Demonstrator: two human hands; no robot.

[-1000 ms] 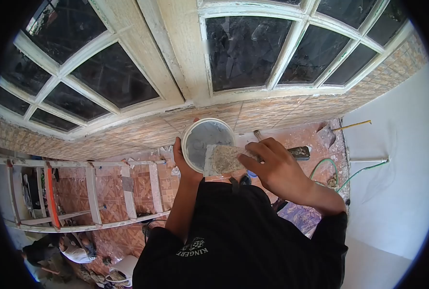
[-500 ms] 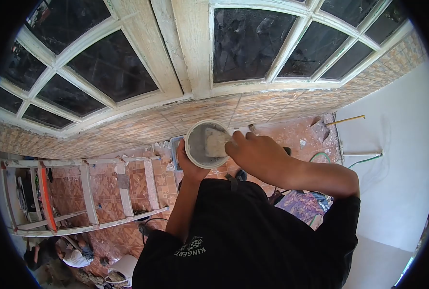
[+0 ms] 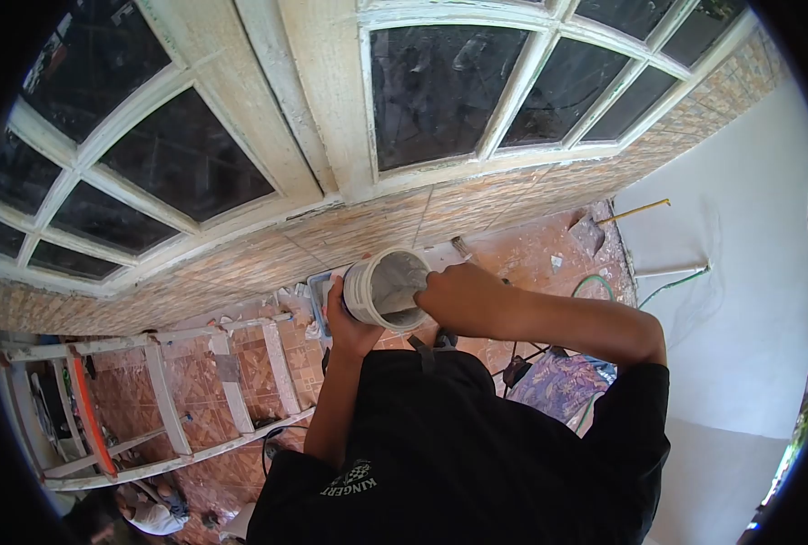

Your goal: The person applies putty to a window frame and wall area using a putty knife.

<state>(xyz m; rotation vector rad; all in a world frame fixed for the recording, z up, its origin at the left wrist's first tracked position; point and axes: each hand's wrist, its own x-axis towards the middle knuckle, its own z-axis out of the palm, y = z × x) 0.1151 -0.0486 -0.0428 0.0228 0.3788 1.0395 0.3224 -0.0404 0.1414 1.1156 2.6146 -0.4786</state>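
Note:
My left hand (image 3: 349, 325) is closed around the outside of a small white plastic tub (image 3: 360, 294), which is tilted toward the right. Grey-white paste coats the tub's inside. In my right hand (image 3: 463, 298), at the tub's mouth, is a putty knife (image 3: 403, 301). Its pale, paste-smeared blade reaches into the tub, while my fingers cover the handle. The tub is held in front of my black shirt, above the floor.
A white-framed paned window (image 3: 449, 95) stands ahead over a stone-patterned tiled wall (image 3: 368, 222). A ladder (image 3: 163, 400) is at left, with another person (image 3: 154, 513) beyond it. At right are a white wall (image 3: 740, 272), green hose (image 3: 595, 280) and patterned cloth (image 3: 549, 389).
The tub has tipped from nearly facing me toward the right. The putty knife's blade has gone lower into it, and my right hand has come down slightly. The whole view has also shifted.

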